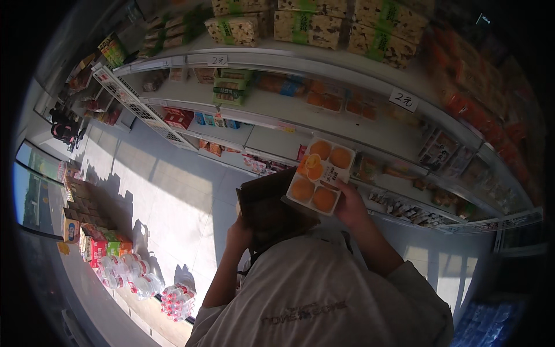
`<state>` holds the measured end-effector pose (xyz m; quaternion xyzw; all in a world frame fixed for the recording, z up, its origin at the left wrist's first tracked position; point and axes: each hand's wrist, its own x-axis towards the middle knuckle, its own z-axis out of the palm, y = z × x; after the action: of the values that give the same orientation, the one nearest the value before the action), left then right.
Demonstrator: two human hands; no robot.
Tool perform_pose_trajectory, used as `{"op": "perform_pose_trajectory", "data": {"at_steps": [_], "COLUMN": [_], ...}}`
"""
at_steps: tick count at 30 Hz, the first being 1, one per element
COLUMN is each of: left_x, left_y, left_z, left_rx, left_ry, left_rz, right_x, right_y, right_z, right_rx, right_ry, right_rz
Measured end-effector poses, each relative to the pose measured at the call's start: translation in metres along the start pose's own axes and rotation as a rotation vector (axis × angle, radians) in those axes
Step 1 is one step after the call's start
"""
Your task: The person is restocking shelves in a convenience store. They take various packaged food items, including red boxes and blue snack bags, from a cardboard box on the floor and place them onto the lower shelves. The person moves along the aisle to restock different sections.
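Observation:
My left hand (238, 234) grips the lower edge of a brown cardboard box (269, 211) held up in front of my chest. Beside it, my right hand (350, 205) holds a white tray pack of orange cups (321, 173) with a label across its middle. The pack sits just above and to the right of the box, touching its upper corner. Both are raised toward white shop shelves (324, 115). My white shirt (324, 295) fills the bottom of the view.
The shelves carry boxed and bagged snacks, with price tags (403, 99) on their front edges. On the tiled floor (173, 196) to the left stand stacked cartons (87, 225) and wrapped packs of water bottles (130, 274). A blue bottle pack (488, 324) lies at the lower right.

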<state>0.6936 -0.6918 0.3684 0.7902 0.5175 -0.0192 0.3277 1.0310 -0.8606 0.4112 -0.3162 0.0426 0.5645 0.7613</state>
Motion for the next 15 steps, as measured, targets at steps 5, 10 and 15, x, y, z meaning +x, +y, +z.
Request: {"op": "perform_pose_trajectory", "data": {"at_steps": [5,10,15], "left_x": [0.010,0.032,0.030], "left_y": [-0.006,-0.029,-0.027], "left_z": [-0.043,-0.046,-0.044], "left_rx": [0.096,0.108,0.051], "left_ry": [-0.108,-0.161,-0.106], "left_rz": [0.076,-0.013,-0.103], "right_x": [0.008,0.032,0.111], "right_y": [0.034,-0.013,-0.120], "right_z": [0.055,0.077,0.070], "right_rx": [0.014,-0.245,-0.512], "right_ry": [-0.024,0.187,0.280], "right_rz": [-0.095,-0.327,-0.390]}}
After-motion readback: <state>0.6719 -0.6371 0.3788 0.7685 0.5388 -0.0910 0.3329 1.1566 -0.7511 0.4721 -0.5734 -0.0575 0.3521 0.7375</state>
